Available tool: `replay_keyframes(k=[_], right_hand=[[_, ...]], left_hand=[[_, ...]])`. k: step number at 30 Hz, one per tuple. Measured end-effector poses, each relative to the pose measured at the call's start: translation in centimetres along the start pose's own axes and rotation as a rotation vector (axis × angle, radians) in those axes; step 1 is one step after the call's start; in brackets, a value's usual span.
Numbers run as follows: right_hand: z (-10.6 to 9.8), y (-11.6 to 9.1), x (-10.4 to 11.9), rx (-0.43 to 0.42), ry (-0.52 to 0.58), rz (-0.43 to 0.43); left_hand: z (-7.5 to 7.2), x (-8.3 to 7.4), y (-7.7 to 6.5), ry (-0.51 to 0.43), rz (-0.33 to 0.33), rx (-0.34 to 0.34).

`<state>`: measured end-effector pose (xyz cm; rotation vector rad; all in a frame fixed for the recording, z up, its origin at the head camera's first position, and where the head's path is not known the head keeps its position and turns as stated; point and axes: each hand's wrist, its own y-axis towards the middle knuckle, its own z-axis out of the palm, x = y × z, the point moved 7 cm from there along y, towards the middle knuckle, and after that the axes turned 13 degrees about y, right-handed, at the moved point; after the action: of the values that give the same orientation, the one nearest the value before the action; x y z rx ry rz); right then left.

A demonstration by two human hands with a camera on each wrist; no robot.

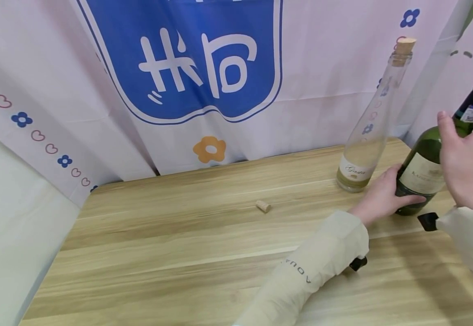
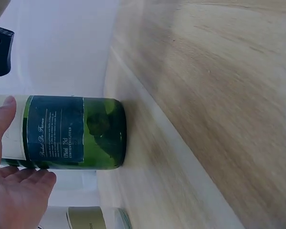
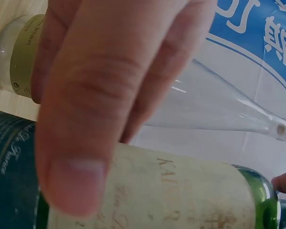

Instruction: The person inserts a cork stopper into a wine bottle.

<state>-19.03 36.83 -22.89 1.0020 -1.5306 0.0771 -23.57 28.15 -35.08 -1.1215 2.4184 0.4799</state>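
At the right of the head view stands a green wine bottle (image 1: 422, 174) with a cream label and a dark, open-topped neck. My left hand (image 1: 383, 194) grips it low down, thumb in front and fingers behind. In the left wrist view, the bottle's base (image 2: 115, 133) is at the tabletop, and a dark shape shows through the glass. Higher up, my right hand (image 1: 470, 158) holds the neck and shoulder, its fingers partly cut off by the frame. The right wrist view shows the left hand (image 3: 105, 86) large across the label, with the right thumb (image 3: 285, 183) near the neck.
Just left of the green bottle stands a clear glass bottle (image 1: 364, 131) with a cork (image 1: 405, 45) in its mouth. A loose cork (image 1: 263, 206) lies mid-table on the wooden table (image 1: 159, 253). Behind hangs a printed curtain (image 1: 309, 122).
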Motion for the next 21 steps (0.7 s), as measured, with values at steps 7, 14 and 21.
replay_keyframes(k=[7,14,21], right_hand=[[0.4,0.3,-0.4,0.008,0.142,-0.013],[-0.8,-1.0,0.8,0.007,-0.019,-0.041],[-1.0,-3.3,2.9,0.028,0.018,-0.143]], left_hand=[[0.2,0.1,-0.1,-0.004,0.011,0.007],[0.0,-0.1,-0.5,0.032,0.038,0.014],[-0.6,0.2,-1.5,-0.103,0.133,0.069]])
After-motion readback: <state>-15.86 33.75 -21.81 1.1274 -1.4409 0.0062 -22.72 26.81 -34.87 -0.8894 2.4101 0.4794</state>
